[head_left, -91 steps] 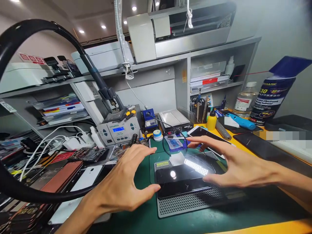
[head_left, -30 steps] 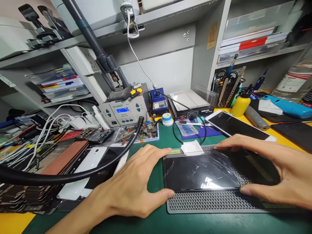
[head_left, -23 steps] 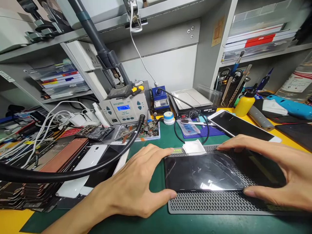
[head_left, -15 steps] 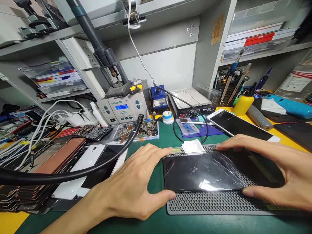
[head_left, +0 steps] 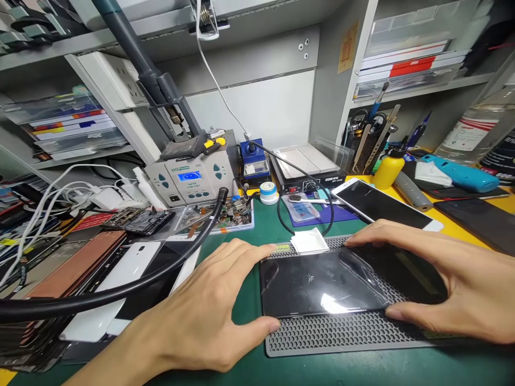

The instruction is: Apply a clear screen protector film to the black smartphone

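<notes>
Left hand (head_left: 201,316) spread open, thumb and forefinger bracketing left end of phone (head_left: 322,281). Right hand (head_left: 454,284) open, fingertips on far edge, thumb on near edge at right end. Phone flat, screen up, on grey mat (head_left: 341,335), near table front edge. White pad (head_left: 309,241) just behind.

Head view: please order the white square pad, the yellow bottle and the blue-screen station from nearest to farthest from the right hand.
From the right hand:
1. White square pad, just beyond the fingertips, at the far edge of the grey mat.
2. Yellow bottle, farther back on the right, beside the tool holder.
3. Blue-screen station, far back on the left.
</notes>
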### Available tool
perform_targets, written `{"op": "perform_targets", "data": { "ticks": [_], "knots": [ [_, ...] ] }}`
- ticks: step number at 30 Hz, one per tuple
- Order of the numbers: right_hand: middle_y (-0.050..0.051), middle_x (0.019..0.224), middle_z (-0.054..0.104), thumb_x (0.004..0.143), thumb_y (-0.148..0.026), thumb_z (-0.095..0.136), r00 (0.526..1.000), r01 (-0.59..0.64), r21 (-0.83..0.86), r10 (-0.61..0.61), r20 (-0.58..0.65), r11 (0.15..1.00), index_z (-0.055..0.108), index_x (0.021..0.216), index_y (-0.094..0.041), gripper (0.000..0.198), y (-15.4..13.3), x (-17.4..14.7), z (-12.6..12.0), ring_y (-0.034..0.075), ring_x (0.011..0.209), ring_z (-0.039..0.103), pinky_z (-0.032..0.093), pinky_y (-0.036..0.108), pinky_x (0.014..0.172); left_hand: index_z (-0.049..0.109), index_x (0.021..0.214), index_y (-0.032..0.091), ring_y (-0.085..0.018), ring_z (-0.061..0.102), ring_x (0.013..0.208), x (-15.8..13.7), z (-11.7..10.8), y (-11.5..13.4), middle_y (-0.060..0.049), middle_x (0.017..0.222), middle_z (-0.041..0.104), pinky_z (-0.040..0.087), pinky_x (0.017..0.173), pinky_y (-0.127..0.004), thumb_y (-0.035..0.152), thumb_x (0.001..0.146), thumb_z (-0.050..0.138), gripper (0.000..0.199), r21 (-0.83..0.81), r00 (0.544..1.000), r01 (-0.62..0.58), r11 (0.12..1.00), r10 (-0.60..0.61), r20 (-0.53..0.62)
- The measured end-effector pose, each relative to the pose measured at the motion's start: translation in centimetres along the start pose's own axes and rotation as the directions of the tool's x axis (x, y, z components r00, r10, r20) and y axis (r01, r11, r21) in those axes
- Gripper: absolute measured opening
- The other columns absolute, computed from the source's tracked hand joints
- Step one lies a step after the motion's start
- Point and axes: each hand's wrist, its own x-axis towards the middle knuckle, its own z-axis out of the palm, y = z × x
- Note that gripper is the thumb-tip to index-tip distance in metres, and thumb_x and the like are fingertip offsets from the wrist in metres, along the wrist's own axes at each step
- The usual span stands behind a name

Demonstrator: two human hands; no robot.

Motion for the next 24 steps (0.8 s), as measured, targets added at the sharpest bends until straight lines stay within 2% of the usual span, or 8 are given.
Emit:
{"op": "perform_targets", "data": {
  "ticks": [2,4,11,17,24],
  "knots": [
    [0.0,0.135,0.062,0.071,-0.053,0.078,0.991,0.053,-0.033,-0.049,0.122,0.998,0.049,0.139,-0.045,0.073,-0.2,-0.1,-0.3,0.031,0.117,0.064,0.061,0.037,0.092,0.032,0.148,0.033,-0.027,0.054,0.127,0.0,0.0,0.0,-0.005,0.14,0.055,0.048,0.109,-0.044,0.038,0.082,0.073,0.078,0.016,1.0,-0.003,1.0,0.003,-0.009],
    [0.002,0.137,0.06,0.074,-0.053,0.076,0.983,0.075,-0.029,-0.069,0.172,0.997,0.047,0.14,-0.04,0.073,-0.7,-0.1,-0.8,0.03,0.119,0.062,0.059,0.038,0.094,0.034,0.148,0.034,-0.027,0.056,0.126,0.0,0.1,-0.1,-0.005,0.141,0.055,0.049,0.108,-0.043,0.038,0.081,0.073,0.078,0.032,1.0,-0.006,0.999,0.007,-0.022],
    [0.009,0.133,0.061,0.073,-0.045,0.075,0.981,0.059,0.062,-0.07,0.183,0.996,0.055,0.138,-0.025,0.07,-2.0,0.3,-1.5,0.031,0.119,0.061,0.054,0.041,0.099,0.038,0.148,0.036,-0.031,0.057,0.129,-0.2,0.6,-0.5,-0.004,0.143,0.057,0.053,0.106,-0.043,0.041,0.08,0.074,0.078,0.092,0.996,-0.014,0.996,0.021,-0.082],
    [0.008,0.131,0.063,0.07,-0.042,0.077,0.983,0.055,0.11,-0.073,0.169,0.992,0.059,0.136,-0.025,0.07,-2.0,0.3,-1.3,0.031,0.118,0.061,0.054,0.039,0.099,0.033,0.15,0.037,-0.033,0.057,0.13,-0.4,0.9,-0.9,-0.004,0.143,0.057,0.052,0.108,-0.046,0.042,0.077,0.077,0.085,0.159,0.995,-0.023,0.987,0.037,-0.088],
    [0.008,0.131,0.063,0.072,-0.045,0.077,0.984,0.065,0.079,-0.077,0.163,0.995,0.059,0.136,-0.026,0.069,-2.2,0.0,-1.5,0.031,0.117,0.062,0.055,0.039,0.098,0.032,0.149,0.036,-0.031,0.056,0.13,-0.3,0.8,-0.7,-0.004,0.142,0.057,0.053,0.106,-0.043,0.039,0.079,0.075,0.082,0.142,0.997,-0.032,0.989,0.043,-0.071]
  ]
}}
